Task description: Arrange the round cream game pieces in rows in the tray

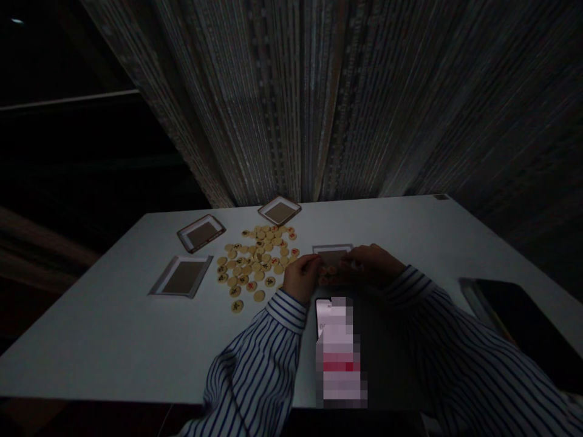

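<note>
A white table (109,340) spreads beneath both hands, running out to the left, right and far side of the fingers. A dark flat device (528,321) lies well apart from the right fingers, to their right and nearer the body. A lit phone (323,309) lies just on the near side of the fingertips, its long axis running away from the body. Three shallow trays lie beyond or left of the left fingers: one far off (280,212), one farther left (201,233) and one at the left (184,278). The near tray (332,247) sits between the two hands, its far edge running crosswise from the left fingertips towards the right ones. The left hand (300,278) is at its left side, thumb and forefinger close together; the right hand (376,264) is at its right, fingers bent inward in a narrow curl. Whether either pinches anything is too dark to tell. Smallest are the round discs: red-marked discs (324,273) lie low between the fingertips, while loose discs (259,275) spread left of and beyond the left fingers, so the left hand is the nearer one to them.
</note>
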The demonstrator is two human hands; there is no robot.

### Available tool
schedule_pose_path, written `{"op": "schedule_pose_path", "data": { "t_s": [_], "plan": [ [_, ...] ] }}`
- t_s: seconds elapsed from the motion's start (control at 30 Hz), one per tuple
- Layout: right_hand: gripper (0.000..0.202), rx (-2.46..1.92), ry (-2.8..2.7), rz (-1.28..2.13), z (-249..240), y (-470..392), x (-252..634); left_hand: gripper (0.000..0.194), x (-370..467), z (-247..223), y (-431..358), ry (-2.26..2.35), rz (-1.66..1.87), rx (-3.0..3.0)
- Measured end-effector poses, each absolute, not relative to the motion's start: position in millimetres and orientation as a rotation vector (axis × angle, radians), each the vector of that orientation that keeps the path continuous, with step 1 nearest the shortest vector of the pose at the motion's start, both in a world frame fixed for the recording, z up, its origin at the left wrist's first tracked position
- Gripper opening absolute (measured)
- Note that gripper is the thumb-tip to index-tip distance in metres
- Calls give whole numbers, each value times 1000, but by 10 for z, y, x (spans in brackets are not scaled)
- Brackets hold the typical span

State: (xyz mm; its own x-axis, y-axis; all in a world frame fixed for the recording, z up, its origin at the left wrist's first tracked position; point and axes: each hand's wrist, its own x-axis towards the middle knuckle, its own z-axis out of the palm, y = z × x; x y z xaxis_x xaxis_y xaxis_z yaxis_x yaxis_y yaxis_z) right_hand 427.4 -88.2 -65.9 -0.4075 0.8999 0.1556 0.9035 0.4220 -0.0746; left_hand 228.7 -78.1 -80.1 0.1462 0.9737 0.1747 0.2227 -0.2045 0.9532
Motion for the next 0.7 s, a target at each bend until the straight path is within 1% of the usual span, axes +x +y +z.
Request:
{"op": "schedule_pose_path", "data": {
  "t_s": [0.3, 0.7],
  "plan": [
    [17, -1747, -2602, -21, -555, -875, 4182, 16, 2277, -861, -763, 1205, 1117, 1649],
    [27, -1949, -2724, 96, -385, -859, 4052, 18, 2274, -897, -755, 1225, 1066, 1739]
  ]
}}
